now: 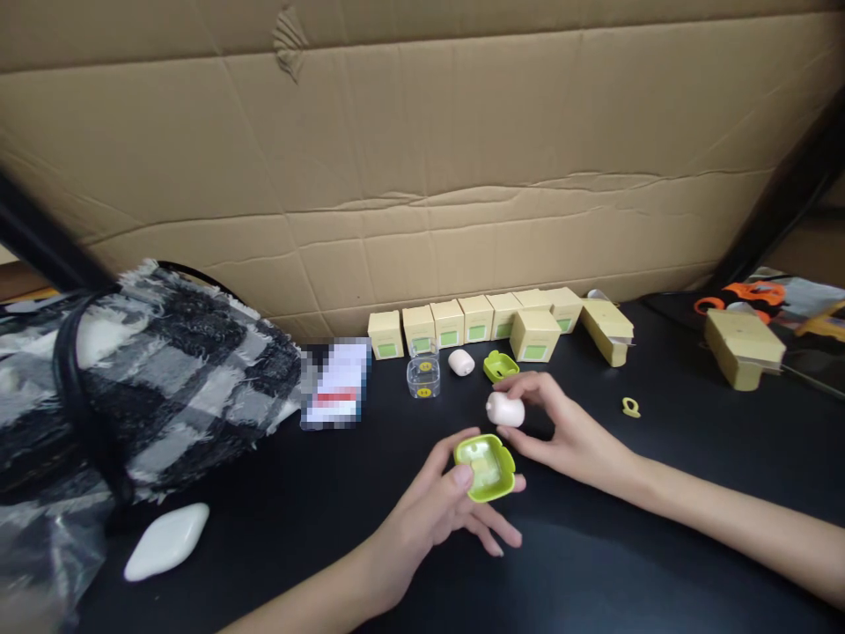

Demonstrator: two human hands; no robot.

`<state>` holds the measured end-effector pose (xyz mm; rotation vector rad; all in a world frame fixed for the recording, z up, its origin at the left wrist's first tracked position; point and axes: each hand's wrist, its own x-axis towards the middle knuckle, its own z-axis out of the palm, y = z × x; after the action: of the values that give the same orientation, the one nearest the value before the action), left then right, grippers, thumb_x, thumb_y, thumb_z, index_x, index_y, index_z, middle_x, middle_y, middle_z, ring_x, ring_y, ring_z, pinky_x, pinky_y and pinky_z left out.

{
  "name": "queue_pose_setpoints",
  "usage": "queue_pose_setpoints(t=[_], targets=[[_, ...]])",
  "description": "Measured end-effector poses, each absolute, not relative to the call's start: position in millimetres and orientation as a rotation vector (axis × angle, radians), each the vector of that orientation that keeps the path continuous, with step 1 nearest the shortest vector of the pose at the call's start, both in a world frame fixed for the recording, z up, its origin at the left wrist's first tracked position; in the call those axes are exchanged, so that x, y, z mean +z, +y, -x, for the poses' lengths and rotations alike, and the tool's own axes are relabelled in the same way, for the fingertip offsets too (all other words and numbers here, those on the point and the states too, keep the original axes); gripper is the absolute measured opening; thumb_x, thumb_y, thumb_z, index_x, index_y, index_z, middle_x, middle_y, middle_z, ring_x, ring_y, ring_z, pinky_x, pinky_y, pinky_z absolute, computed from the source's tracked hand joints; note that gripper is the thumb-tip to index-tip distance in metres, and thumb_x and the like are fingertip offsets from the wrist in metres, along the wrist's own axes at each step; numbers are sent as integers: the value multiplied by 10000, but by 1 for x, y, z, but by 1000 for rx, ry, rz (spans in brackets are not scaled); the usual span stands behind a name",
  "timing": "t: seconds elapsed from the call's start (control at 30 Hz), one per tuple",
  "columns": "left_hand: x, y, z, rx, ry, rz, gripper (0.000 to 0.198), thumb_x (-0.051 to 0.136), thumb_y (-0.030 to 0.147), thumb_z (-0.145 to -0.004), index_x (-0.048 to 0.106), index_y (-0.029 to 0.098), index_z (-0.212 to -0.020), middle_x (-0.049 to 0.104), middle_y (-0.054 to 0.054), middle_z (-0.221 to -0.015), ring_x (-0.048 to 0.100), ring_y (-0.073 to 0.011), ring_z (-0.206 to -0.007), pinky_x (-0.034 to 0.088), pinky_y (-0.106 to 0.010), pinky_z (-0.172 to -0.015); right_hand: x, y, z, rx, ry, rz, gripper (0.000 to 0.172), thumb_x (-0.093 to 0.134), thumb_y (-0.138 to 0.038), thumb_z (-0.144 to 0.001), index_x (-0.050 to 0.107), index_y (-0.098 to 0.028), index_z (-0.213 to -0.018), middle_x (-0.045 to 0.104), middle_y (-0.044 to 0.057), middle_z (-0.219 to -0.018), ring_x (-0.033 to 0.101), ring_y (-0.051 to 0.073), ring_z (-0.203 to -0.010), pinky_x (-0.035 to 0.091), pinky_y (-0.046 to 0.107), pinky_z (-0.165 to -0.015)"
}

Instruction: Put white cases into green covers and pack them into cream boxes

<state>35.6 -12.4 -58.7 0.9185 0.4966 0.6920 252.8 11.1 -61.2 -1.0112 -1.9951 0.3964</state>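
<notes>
My left hand (429,511) grips a small lime-green plastic case half (508,480) with its hollow side up and a pale inside. Between the thumb and fingers of my right hand (561,431) is a small white rounded piece (505,409), like an earbud case, held just above and right of the green half. Beyond my right hand lies another green case half (500,366). A second white rounded piece (461,363) rests to its left, beside a clear plastic box (423,377) with yellow round stickers.
Several small yellow boxes (449,326) line the cardboard wall (422,158). Opened yellow boxes (743,348) and orange-handled scissors (749,295) are at right, near a small yellow ring-shaped piece (631,407). A checked cloth bag (198,379) and a white diamond-shaped object (167,541) lie left.
</notes>
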Motion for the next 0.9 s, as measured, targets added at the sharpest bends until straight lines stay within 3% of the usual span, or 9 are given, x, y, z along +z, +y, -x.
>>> queue_pose_setpoints(t=[0.07,0.2,0.4,0.57,0.9], targets=[[-50,-14,-35,661,531,-847,377,633,372,-856,571,128,-1136,693,-182,-1145,730,-228,-857,513,-321,-765,-53,6,-254,396,-1939,1015,295,584,-228,-866,443,-240,-1124,615,73,-1095,635,216,-1024,553,368,-851],[-45,-17,-38,619,524,-681,320,633,330,-852,627,126,-1099,706,-140,-1079,714,-244,-903,483,-368,-871,-34,-13,-253,334,-1946,975,350,621,-225,-858,518,-262,-1190,639,52,-1097,627,215,-1035,528,353,-899],[-55,-23,-45,554,484,-591,325,601,371,-855,692,90,-990,705,-85,-860,695,-198,-829,487,-305,-815,-31,-31,-241,468,-2125,794,427,607,-140,-868,491,-239,-1267,639,71,-1202,596,180,-1113,510,285,-925],[-57,-26,-45,506,513,-575,416,456,364,-920,692,30,-993,692,-121,-876,679,-190,-819,482,-315,-832,-35,-33,-238,392,-2206,687,423,591,-99,-858,497,-195,-1259,642,106,-1197,580,186,-1120,504,295,-913],[-60,-22,-46,537,471,-509,366,529,328,-769,689,52,-949,687,-100,-843,656,-184,-734,505,-344,-756,-37,-35,-236,359,-2319,736,415,621,-164,-868,504,-205,-1264,631,78,-1220,547,173,-1140,441,311,-975]])
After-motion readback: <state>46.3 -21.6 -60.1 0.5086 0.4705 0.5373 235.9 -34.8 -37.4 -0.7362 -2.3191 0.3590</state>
